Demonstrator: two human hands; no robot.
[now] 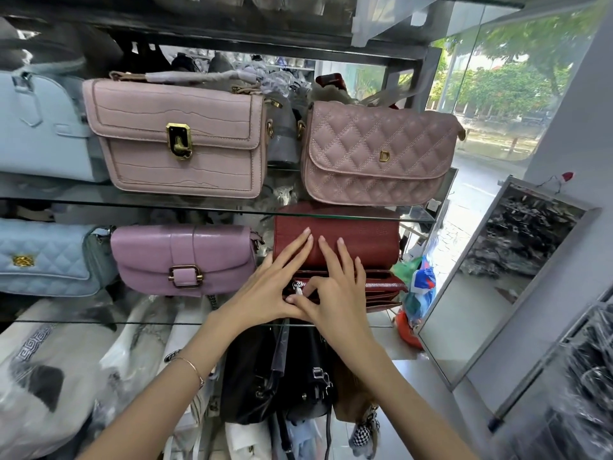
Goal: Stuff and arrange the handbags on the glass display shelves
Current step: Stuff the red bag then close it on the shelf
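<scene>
A dark red handbag (365, 240) stands on the lower glass shelf (99, 322), at its right end. Its flap is lifted and a silver zipper runs along the open front. My left hand (265, 290) rests on the bag's left side, its straight fingers lying up the flap. My right hand (338, 287) lies beside it, pinching the zipper pull (297, 287) between thumb and forefinger while its other fingers spread over the flap. What is inside the bag is hidden.
A lilac bag (182, 260) and a light blue quilted bag (43, 257) share this shelf. On the upper glass shelf (166, 204) stand a pink croc-pattern bag (175, 137) and a quilted pink bag (374, 154). A black bag (285, 376) hangs below. A mirror (497, 277) leans at right.
</scene>
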